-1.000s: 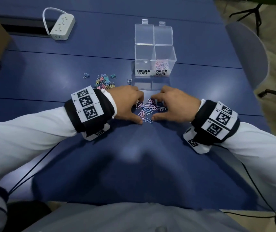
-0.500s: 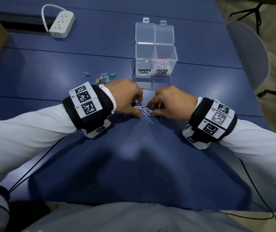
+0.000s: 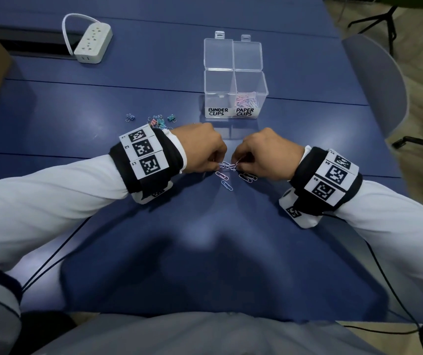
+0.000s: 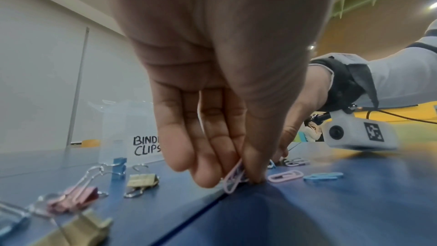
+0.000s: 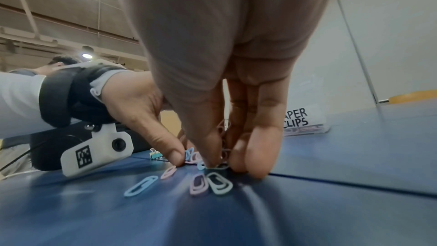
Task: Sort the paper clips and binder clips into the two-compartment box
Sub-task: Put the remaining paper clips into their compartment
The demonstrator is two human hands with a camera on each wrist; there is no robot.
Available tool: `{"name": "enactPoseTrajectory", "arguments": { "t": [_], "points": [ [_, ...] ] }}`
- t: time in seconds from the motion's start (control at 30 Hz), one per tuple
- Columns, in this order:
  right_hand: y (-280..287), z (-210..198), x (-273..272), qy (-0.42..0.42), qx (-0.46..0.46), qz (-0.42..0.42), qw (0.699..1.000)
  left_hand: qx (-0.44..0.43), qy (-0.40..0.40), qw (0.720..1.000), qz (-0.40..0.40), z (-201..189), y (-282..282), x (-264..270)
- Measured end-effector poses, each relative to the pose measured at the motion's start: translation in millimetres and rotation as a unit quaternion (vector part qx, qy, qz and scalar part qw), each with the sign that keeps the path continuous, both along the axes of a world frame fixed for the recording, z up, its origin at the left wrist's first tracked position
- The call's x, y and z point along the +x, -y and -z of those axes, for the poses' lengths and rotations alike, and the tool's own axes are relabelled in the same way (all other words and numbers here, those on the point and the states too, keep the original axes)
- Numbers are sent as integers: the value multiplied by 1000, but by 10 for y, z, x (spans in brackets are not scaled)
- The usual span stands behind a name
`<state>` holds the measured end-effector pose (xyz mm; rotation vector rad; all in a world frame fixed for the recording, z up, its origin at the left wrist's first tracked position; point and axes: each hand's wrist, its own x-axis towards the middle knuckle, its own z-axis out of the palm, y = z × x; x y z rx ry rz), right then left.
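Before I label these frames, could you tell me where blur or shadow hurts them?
Head view: a broad shadow darkens the near table, edges bend. Left wrist view: nearest binder clips are blurred. Right wrist view: paper clips are sharp, the palm overhead soft.

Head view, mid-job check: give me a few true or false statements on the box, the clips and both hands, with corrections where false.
1. Both lids of the box stand open. True.
2. The compartment marked BINDER CLIPS already holds binder clips. False: it looks empty; the binder clips lie on the table, left of the box.
3. The compartment marked PAPER CLIPS holds some paper clips. True.
4. The left hand rests flat and holds nothing. False: its thumb and fingers pinch paper clips at the table surface.
5. The right hand also has a grip on paper clips. True.
6. No paper clips are left loose on the table. False: several loose paper clips lie just in front of the hands.
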<state>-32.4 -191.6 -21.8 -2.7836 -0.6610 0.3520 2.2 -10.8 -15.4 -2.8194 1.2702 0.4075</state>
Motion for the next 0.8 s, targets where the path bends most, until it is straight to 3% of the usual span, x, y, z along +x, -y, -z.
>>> {"name": "enactPoseTrajectory", "arguments": {
  "t": [0.17,0.33,0.5,0.67,0.8],
  "points": [
    [107,-24,16,-11,24,34,999,-10,6,1000,14,-7,11,6],
    [230,-267,136,15,79,95,992,-98,-35,994,-28,-167,-104,38],
    [368,-666,531,85,192,186,960,-188,-36,980,-60,-432,-138,124],
    [321,-586,982,55,139,245,958,-258,-3,959,-115,-591,-1,366],
    [303,-513,1071,46,118,243,962,-323,-29,931,-169,-664,150,634]
  ]
}}
